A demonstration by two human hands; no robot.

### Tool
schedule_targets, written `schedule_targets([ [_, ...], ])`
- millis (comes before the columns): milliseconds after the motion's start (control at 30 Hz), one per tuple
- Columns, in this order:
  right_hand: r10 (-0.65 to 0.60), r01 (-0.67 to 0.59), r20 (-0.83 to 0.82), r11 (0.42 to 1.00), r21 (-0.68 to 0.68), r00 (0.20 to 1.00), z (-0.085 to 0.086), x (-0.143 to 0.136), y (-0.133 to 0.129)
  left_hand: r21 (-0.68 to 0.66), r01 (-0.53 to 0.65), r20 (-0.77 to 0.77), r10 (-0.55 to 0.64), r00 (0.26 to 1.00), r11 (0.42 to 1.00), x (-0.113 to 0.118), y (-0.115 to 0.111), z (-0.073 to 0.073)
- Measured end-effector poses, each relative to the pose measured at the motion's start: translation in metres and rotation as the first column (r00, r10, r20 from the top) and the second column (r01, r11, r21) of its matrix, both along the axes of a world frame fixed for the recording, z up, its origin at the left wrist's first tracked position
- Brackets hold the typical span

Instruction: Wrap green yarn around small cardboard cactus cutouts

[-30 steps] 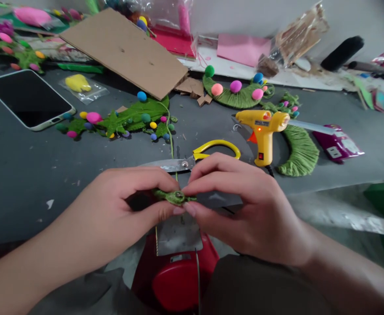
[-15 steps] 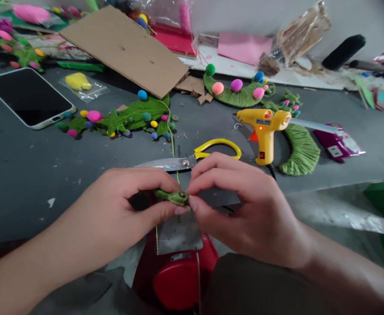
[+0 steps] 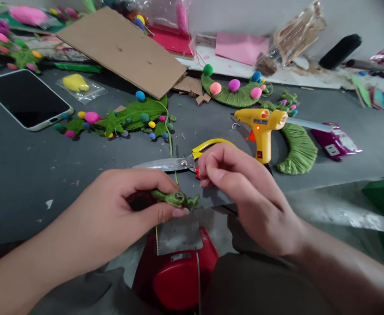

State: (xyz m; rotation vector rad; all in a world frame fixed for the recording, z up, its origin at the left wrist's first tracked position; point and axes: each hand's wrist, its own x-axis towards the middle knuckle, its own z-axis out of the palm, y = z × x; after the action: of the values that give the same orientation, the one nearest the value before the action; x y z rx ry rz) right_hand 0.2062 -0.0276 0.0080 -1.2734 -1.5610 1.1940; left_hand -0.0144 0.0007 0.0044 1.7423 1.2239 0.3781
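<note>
My left hand pinches a small green yarn-wrapped piece between thumb and fingers, just off the table's front edge. The piece has a dark spot on top and a ragged tip pointing right. A thin green strand runs from it back over the table. My right hand is apart from it, up and to the right, with fingers curled together; what they hold, if anything, is hidden. Beside those fingertips shows a small red thing, mostly covered. Behind lie scissors with yellow handles, partly hidden by my right hand.
A yellow glue gun, its light lit, stands near a green yarn-wrapped crescent. Further back are a second crescent with coloured balls, a leafy garland, cardboard and a phone. Below is a red stool.
My right hand has let go of the green piece's tip and moved up and right. The ragged tip and the small red thing now show. My left hand keeps its hold.
</note>
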Motion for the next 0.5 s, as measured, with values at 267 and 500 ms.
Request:
schedule_targets([
  [267, -0.063, 0.063, 0.006, 0.998, 0.013, 0.998, -0.001, 0.001, 0.004, -0.042, 0.035, -0.013, -0.036, 0.999, 0.998, 0.001, 0.0, 0.002],
  [500, -0.195, 0.19, 0.029, 0.976, 0.109, 0.98, 0.004, 0.007, 0.011, -0.05, 0.047, -0.034, -0.049, 0.998, 0.998, -0.001, 0.001, 0.003],
])
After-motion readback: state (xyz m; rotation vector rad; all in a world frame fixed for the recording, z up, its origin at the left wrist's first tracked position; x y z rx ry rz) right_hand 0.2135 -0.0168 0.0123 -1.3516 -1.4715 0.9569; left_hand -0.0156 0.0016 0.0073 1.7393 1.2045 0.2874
